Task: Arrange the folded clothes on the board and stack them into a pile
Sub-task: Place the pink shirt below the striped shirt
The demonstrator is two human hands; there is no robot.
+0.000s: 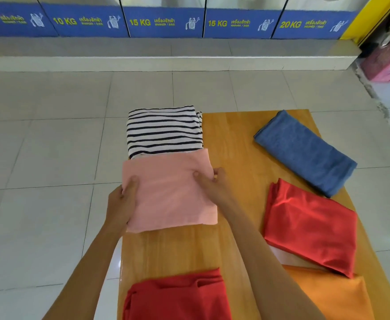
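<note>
Pink folded cloth [169,192] pinched at both side edges: left hand [122,202], right hand [212,183]; lying between the fingers [130,184], far edge overlapping striped cloth [164,131] directly beyond; long axis crosswise on worktop [235,158].

Both bare arms reach forward. The left hand [122,199] and right hand [212,181] pinch, thumbs on top.
</note>
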